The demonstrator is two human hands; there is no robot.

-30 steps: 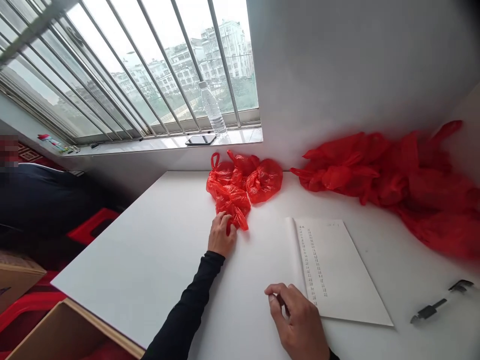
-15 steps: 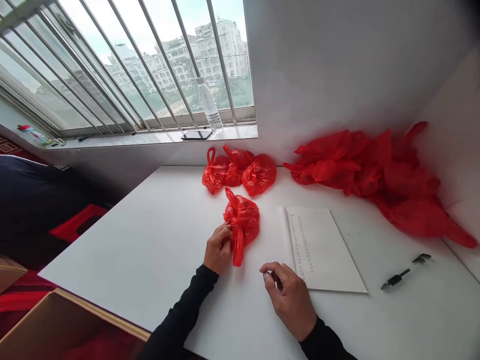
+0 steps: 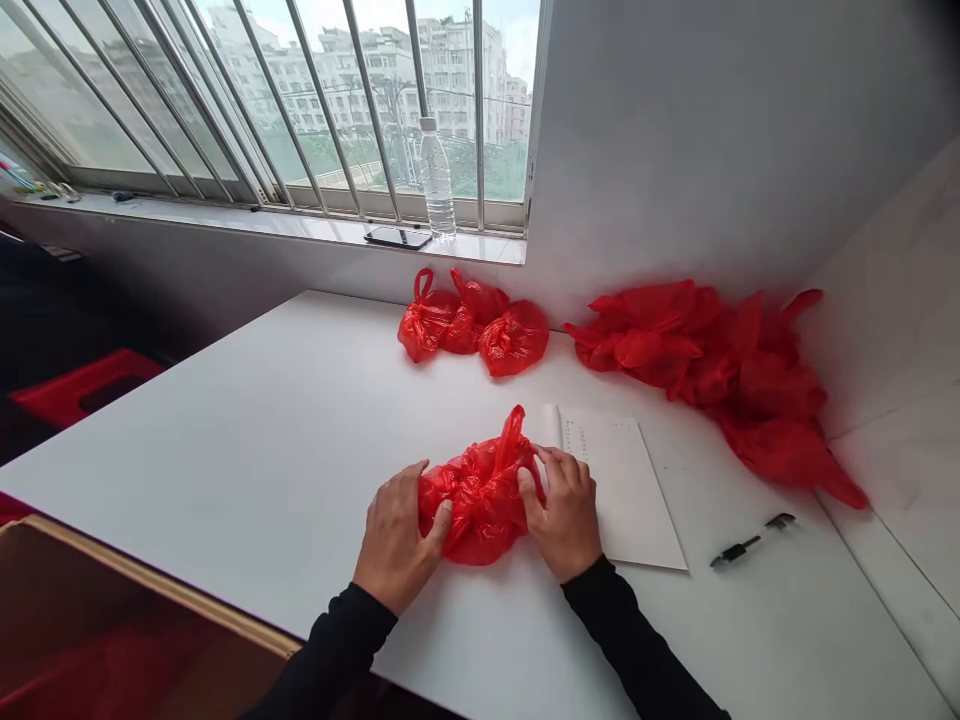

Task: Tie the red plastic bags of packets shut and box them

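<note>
A knotted red plastic bag (image 3: 480, 505) lies on the white table in front of me, one handle loop sticking up. My left hand (image 3: 401, 535) is curved round its left side, with the thumb on the front and the fingertips hidden behind the plastic. On the right side, my right hand (image 3: 559, 500) grips the bag between thumb and fingers. What the bag contains cannot be made out. Partly under my right hand lies an open notebook (image 3: 637, 500) with columns of small writing.
Three tied red bags (image 3: 514, 340) stand against the wall at the back. A heap of red bags (image 3: 705, 350) fills the right corner. A black pen (image 3: 750, 542) lies right of the notebook. On the sill are a water bottle (image 3: 436, 185) and a phone (image 3: 397, 237). A cardboard box (image 3: 150, 590) stands at lower left.
The bag has come nearer to me and turned. My right hand has moved from beside the notebook onto its right side; my left hand holds its left. The camera view has shifted.
</note>
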